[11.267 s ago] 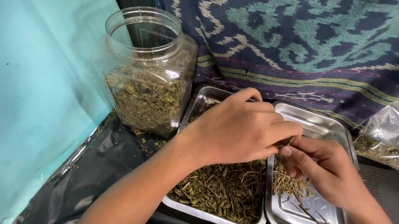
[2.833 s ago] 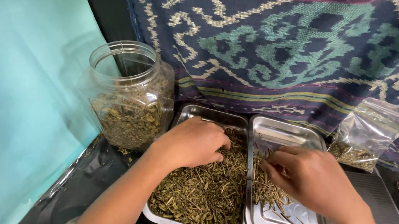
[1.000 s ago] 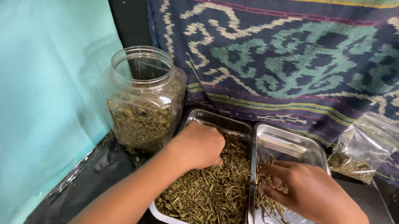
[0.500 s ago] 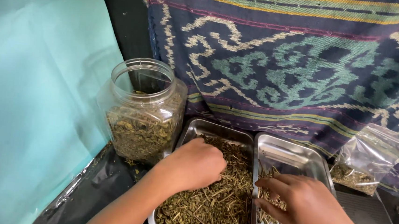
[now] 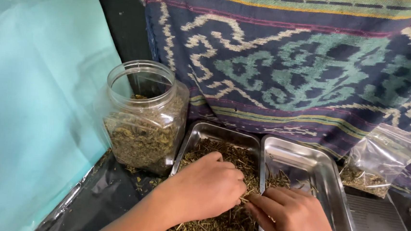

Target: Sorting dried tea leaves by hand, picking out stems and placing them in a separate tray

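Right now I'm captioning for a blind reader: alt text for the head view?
Two hands, left and right, pick through dried leaves in a steel tray, beside a second tray, an open jar and a bag.

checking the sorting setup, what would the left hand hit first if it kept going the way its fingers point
Probably the right hand: the left hand points right across the herb tray, fingertips nearly touching it already. Depth between them is unclear.

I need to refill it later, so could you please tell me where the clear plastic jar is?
In the head view, the clear plastic jar stands open at the left, just left of the left steel tray, against the teal sheet.
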